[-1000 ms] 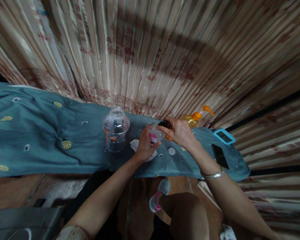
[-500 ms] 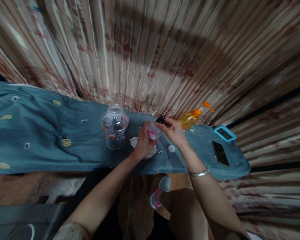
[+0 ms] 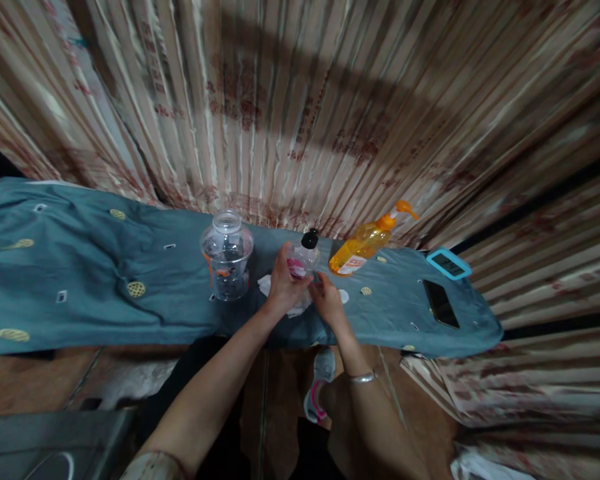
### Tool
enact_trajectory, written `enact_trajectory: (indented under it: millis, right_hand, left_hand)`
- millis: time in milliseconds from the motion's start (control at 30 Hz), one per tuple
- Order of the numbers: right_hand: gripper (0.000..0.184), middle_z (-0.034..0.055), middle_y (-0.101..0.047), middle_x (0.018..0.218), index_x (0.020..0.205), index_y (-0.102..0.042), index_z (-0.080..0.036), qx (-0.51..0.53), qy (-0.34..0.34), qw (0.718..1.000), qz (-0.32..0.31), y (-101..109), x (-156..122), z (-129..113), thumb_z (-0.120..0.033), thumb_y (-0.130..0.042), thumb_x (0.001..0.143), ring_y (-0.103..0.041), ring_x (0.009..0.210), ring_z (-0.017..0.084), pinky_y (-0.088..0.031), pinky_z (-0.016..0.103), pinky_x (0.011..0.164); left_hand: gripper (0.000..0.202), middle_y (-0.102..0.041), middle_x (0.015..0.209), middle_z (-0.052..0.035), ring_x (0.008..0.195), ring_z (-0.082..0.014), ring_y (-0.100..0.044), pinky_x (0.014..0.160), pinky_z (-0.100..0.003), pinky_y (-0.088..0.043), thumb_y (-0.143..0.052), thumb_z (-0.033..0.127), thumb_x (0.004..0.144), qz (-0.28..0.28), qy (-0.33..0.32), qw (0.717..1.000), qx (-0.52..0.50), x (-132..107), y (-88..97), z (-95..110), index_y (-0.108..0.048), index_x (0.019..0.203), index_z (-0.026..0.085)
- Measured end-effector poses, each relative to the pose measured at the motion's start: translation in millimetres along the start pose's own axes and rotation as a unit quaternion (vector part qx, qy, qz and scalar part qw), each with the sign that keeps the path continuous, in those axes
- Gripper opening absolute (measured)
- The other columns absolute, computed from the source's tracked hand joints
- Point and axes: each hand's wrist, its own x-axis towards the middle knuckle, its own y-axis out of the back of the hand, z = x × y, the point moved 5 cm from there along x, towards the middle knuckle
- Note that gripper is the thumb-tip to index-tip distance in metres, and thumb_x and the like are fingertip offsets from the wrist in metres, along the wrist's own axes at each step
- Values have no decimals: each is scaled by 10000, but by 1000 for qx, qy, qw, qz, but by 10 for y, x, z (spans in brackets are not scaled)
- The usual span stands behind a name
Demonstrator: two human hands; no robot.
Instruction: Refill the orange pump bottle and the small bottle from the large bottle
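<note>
A small clear bottle [image 3: 309,257] with a black top and a pink label stands nearly upright over the cloth-covered surface. My left hand [image 3: 284,288] is wrapped round its left side and lower part. Close to the bottle's lower right, my right hand [image 3: 329,301] has bent fingers a little apart; I see nothing held in them, and contact with the bottle is unclear. Crumpled white tissue [image 3: 300,307] lies under and beside both hands. A white round disc [image 3: 343,295] is just right of my right hand. Left of my left hand stands a large clear plastic jar [image 3: 227,250].
An orange pump bottle [image 3: 363,247] leans to the right, beyond my right hand. Farther right are a blue-framed digital timer [image 3: 449,264] and a dark phone [image 3: 441,304]. The blue-green cloth [image 3: 170,287] ends at a front edge above my legs; a pleated curtain [image 3: 290,120] hangs behind.
My right hand has let go of the black top and moved down to the bottle's lower right. The bottle has come more upright in my left hand.
</note>
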Motion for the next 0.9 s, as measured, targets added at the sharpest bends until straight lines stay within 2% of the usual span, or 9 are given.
enact_trajectory:
  millis: [133,233,333,467,533,600,700,833,900]
  right_hand:
    - [444,117,-621,1386,1375,-629,-188,-44,-14,997,-66,-307,-151,105,-447,-709,1023,-647,1219,264,-583,488,1028]
    - [421,106,-644,1329,1342,-642,-182,-46,-33,993,-106,-354,-126,155,-452,-706,1026,-668,1156,244,-600,456,984]
    - [410,105,-645,1328,1334,-646,-186,-17,-52,993,-102,-179,-48,287,-454,-701,1029,-668,1152,241,-599,449,982]
    - [429,110,-639,1341,1351,-637,-179,75,-75,994,-34,180,17,491,-462,-692,1033,-666,1153,245,-600,460,982]
    - [439,107,-643,1325,1352,-634,-173,137,-77,988,1,298,16,501,-469,-691,1033,-671,1134,243,-606,453,965]
    - [447,105,-648,1303,1351,-632,-173,202,-63,977,33,363,-1,403,-488,-680,1038,-675,1106,234,-609,442,946]
    - [497,113,-666,1274,1326,-624,-174,285,-13,956,70,409,-51,90,-580,-616,1039,-685,1088,233,-604,441,948]
    - [583,118,-679,1349,1226,-644,-226,349,55,932,80,413,-123,-346,-714,-498,943,-661,1265,278,-572,424,1039]
    - [564,124,-688,1342,1161,-661,-229,358,66,928,81,393,-141,-456,-708,-569,878,-647,1301,290,-554,420,1066]
  left_hand:
    - [947,-630,1464,-183,1346,-401,-648,1127,-553,-555,-876,333,702,18,4,1000,-10,22,50,38,-432,1527,188]
    - [950,-642,1440,-175,1326,-389,-661,1106,-557,-573,-870,352,701,24,5,1000,-20,25,64,89,-423,1524,196]
    - [953,-636,1447,-169,1311,-398,-666,1110,-573,-568,-877,352,690,39,8,999,-23,18,91,128,-423,1513,188]
    - [967,-653,1423,-148,1272,-384,-688,1103,-570,-570,-900,327,672,33,17,999,-23,-14,106,120,-420,1503,210]
    - [957,-666,1416,-139,1261,-367,-700,1097,-562,-573,-910,301,657,22,25,999,-20,-42,89,103,-430,1482,235]
    - [937,-681,1404,-140,1257,-360,-707,1092,-554,-576,-912,277,653,8,28,999,-18,-71,54,102,-442,1462,236]
    - [920,-691,1399,-141,1265,-348,-708,1096,-536,-573,-906,248,651,-17,26,1000,-4,-98,-7,141,-453,1451,221]
    - [864,-723,1334,-134,1199,-331,-732,1061,-525,-593,-880,188,645,-23,45,999,14,-98,-26,204,-485,1414,185]
    - [808,-731,1309,-143,1166,-323,-740,1035,-512,-606,-859,171,666,-31,45,998,6,-101,-23,240,-501,1390,165]
